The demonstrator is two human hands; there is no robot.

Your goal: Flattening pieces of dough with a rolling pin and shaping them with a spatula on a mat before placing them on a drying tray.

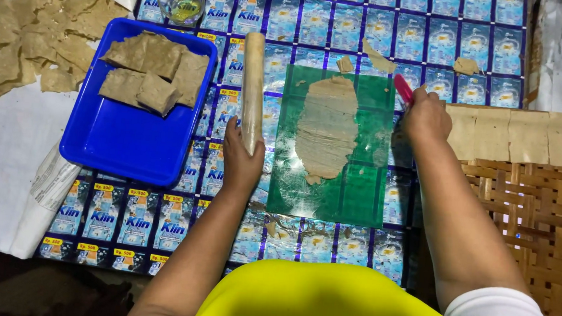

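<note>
A thin, ragged strip of beige dough (327, 128) lies flattened on a green plastic sheet (360, 195) in the middle of the work surface. My left hand (240, 159) grips the near end of a wooden rolling pin (253, 78) that lies just left of the sheet. My right hand (425, 115) rests at the sheet's right edge and holds a small pink-handled tool (403, 89), its tip hidden from view. Small dough scraps (378, 58) lie above the sheet.
A blue tray (126, 142) with several dough slabs (150, 68) sits at left. A small glass bowl of oil (182, 2) stands behind it. Dry thin pieces (29, 25) lie on white paper at far left. Cut squares (516, 135) rest on a woven mat (538, 213) at right.
</note>
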